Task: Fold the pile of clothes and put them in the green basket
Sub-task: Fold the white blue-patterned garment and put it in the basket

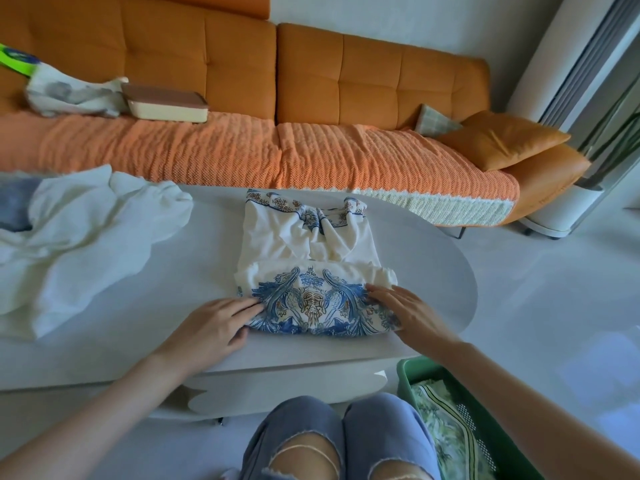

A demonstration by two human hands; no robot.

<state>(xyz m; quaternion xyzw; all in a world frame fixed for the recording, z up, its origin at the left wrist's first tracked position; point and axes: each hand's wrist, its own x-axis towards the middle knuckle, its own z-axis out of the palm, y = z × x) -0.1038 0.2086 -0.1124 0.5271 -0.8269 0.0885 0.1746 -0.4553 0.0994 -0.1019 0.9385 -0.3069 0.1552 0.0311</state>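
A white garment with blue and orange print (304, 247) lies partly folded in the middle of the white oval table (433, 271), its near end turned up to show the blue pattern. My left hand (214, 327) rests at the fold's left edge with the fingertips on the cloth. My right hand (405, 310) lies flat with straight fingers on the fold's right side. A pile of white clothes (83, 237) sits on the table's left. The green basket (412, 372) stands on the floor at lower right, holding a folded green-patterned cloth (446, 431).
An orange sofa (346, 81) runs behind the table, with a cream box (166, 105), a bundled cloth (69, 95) and cushions (502, 140) on it. A blue garment (14, 206) peeks out at far left. My knees in torn jeans (332, 441) are below the table.
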